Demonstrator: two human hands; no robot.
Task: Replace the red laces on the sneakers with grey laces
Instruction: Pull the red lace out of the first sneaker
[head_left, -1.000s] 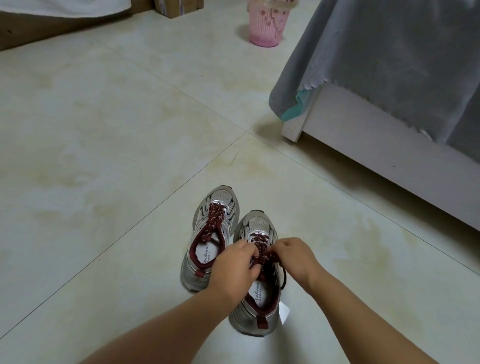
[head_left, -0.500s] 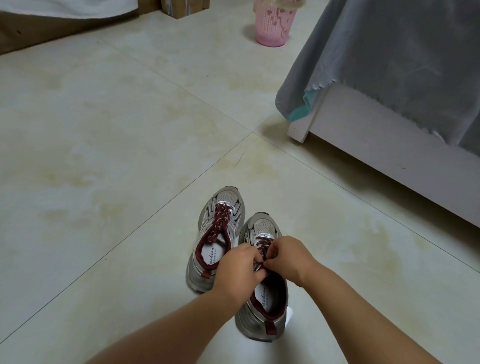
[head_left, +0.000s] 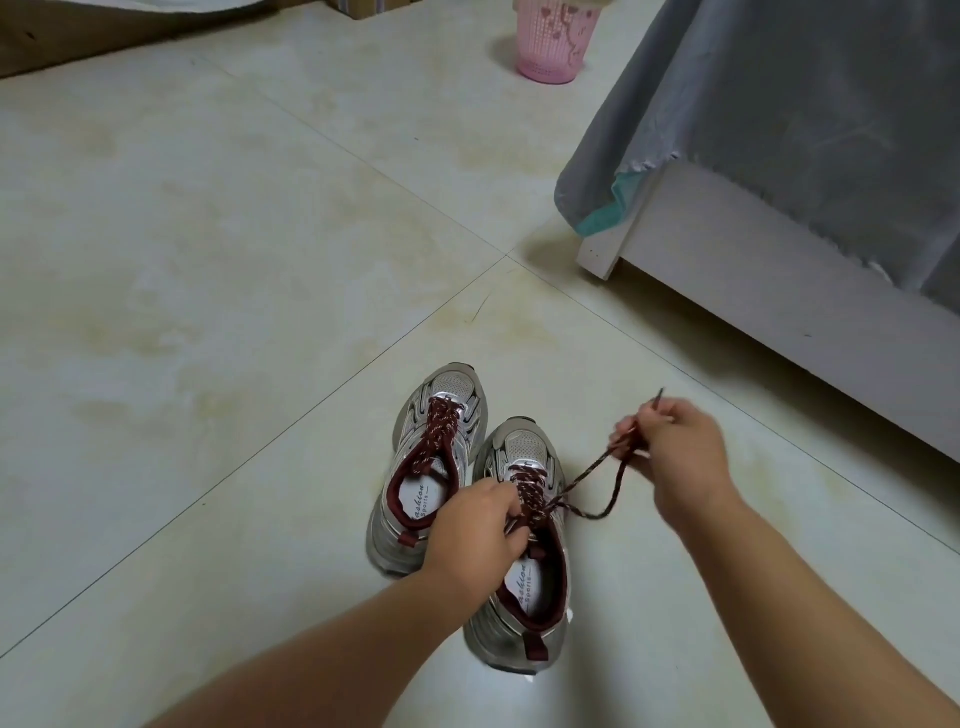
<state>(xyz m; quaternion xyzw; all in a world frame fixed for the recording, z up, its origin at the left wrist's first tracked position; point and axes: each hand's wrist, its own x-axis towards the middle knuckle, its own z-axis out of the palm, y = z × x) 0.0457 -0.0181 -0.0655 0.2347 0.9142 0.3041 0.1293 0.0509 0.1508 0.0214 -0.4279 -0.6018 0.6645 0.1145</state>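
Observation:
Two silver sneakers stand side by side on the tiled floor, toes pointing away from me. The left sneaker (head_left: 436, 447) is fully laced with its dark red lace. On the right sneaker (head_left: 524, 613) the red lace (head_left: 587, 480) is untied. My right hand (head_left: 675, 457) pinches one end of that lace and holds it out to the right, above the floor, with the tip sticking up past the fingers. My left hand (head_left: 478, 530) grips the lace at the top eyelets of the right sneaker. No grey laces are in view.
A white bed frame (head_left: 753, 291) draped with a grey sheet (head_left: 805, 104) stands close on the right. A pink plastic basket (head_left: 553, 44) sits at the far end of the floor. A wooden board and cardboard box line the far wall.
Both hands were together at the knot on the right sneaker. Now my right hand has pulled one lace end out to the right, undoing the bow; my left hand stays at the eyelets.

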